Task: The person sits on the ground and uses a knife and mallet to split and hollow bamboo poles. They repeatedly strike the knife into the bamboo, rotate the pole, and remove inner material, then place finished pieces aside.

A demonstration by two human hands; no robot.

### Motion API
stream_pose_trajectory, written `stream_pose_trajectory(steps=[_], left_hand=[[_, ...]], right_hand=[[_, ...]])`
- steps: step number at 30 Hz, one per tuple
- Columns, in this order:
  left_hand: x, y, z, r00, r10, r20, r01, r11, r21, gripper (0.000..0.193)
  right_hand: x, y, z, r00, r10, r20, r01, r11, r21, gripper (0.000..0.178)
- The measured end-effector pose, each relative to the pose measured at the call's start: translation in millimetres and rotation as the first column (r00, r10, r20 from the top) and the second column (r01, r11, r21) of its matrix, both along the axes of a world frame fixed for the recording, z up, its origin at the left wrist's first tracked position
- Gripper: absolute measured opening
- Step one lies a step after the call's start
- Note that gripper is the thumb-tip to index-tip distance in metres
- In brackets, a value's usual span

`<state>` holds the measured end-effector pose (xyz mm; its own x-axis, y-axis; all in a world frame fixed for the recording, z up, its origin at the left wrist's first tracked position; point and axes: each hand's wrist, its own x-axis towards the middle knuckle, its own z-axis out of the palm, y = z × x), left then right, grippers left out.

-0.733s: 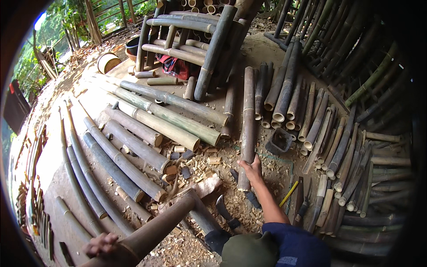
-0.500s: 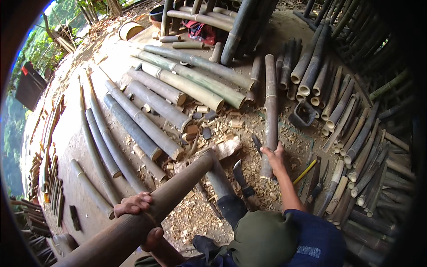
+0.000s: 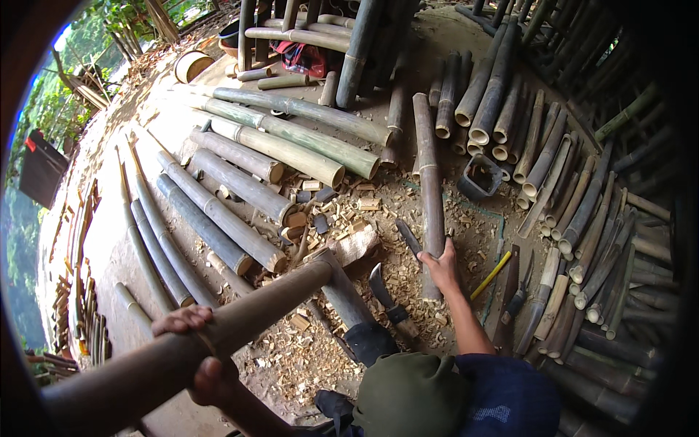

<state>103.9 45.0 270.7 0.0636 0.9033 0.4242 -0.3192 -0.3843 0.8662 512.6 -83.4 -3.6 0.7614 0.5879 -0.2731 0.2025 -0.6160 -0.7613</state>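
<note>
My left hand [image 3: 195, 349] is closed around a thick brown bamboo pole [image 3: 255, 309], fingers over the top and thumb below. The pole slants from the lower left toward the middle, its far end by a dark grey bamboo post [image 3: 348, 295] with black wrapping. In my right hand [image 3: 441, 269] is a narrower bamboo tube [image 3: 429, 182], gripped near its lower end and nearly upright in the picture. Beside that hand lies a dark flat blade [image 3: 408, 237]. A curved machete [image 3: 381, 288] with a dark handle lies among the wood chips.
Long bamboo poles [image 3: 291, 149] lie fanned out at the left and centre. Cut bamboo tubes [image 3: 502, 109] are stacked along the right. Near them sit a dark square container [image 3: 480, 177], a yellow stick [image 3: 491, 275] and a saw-like blade [image 3: 517, 302]. Wood chips [image 3: 291, 364] cover the ground.
The whole view has shifted, moving the scene leftward. My left hand and the thick pole sit farther left. My right hand still grips the narrower tube, which leans slightly more left.
</note>
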Motion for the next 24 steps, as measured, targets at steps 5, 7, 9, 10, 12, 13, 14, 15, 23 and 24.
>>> stream_pose_trajectory(steps=[5, 7, 9, 10, 12, 13, 14, 15, 23, 24], left_hand=[[5.4, -8.0, -1.7, 0.999, 0.023, -0.041, -0.021, 0.998, 0.066, 0.063], [-18.9, -33.1, 7.3, 0.985, 0.061, -0.161, -0.04, 0.991, 0.129, 0.066], [-16.5, -26.8, -11.6, 0.994, 0.009, -0.106, 0.005, 0.992, 0.129, 0.066], [-8.4, -17.1, -10.4, 1.0, 0.022, -0.014, -0.021, 0.997, 0.079, 0.065], [1.1, 8.4, 0.4, 1.0, 0.006, 0.014, -0.005, 0.998, -0.058, 0.062], [4.8, 20.8, 2.3, 1.0, 0.003, 0.012, -0.002, 0.995, -0.102, 0.061], [2.6, 19.5, 4.1, 0.999, -0.037, 0.011, 0.038, 0.998, -0.051, 0.06], [3.2, 12.8, 4.4, 1.0, 0.003, -0.014, -0.003, 1.0, -0.016, 0.062], [-0.8, -3.2, 0.7, 0.988, 0.095, 0.124, -0.092, 0.995, -0.026, 0.063], [7.8, 17.2, 3.9, 0.989, 0.105, 0.1, -0.091, 0.987, -0.13, 0.064]], right_hand=[[-5.1, 11.8, 44.2, 0.999, -0.026, -0.034, 0.026, 1.0, -0.004, 0.105], [-21.6, 11.5, 18.7, 1.0, 0.022, -0.004, -0.022, 0.999, 0.049, 0.102], [-6.0, -24.7, 3.0, 0.994, -0.012, 0.106, 0.012, 1.0, 0.003, 0.101], [-6.4, -28.0, 2.1, 0.995, -0.009, 0.102, 0.012, 0.999, -0.032, 0.1], [-8.8, -37.6, 13.1, 0.998, -0.011, 0.058, 0.014, 0.999, -0.052, 0.1], [-4.0, -37.1, 21.5, 0.999, -0.019, 0.048, 0.021, 0.999, -0.044, 0.1], [-6.2, -37.6, 21.3, 0.996, 0.01, 0.091, -0.005, 0.998, -0.059, 0.099], [-10.9, -46.4, 21.2, 0.99, 0.037, 0.135, -0.027, 0.997, -0.077, 0.097], [-8.6, -99.8, 42.3, 0.835, 0.238, 0.496, -0.012, 0.909, -0.416, 0.077], [2.2, -88.4, 51.3, 0.795, 0.227, 0.562, -0.01, 0.932, -0.362, 0.075]])
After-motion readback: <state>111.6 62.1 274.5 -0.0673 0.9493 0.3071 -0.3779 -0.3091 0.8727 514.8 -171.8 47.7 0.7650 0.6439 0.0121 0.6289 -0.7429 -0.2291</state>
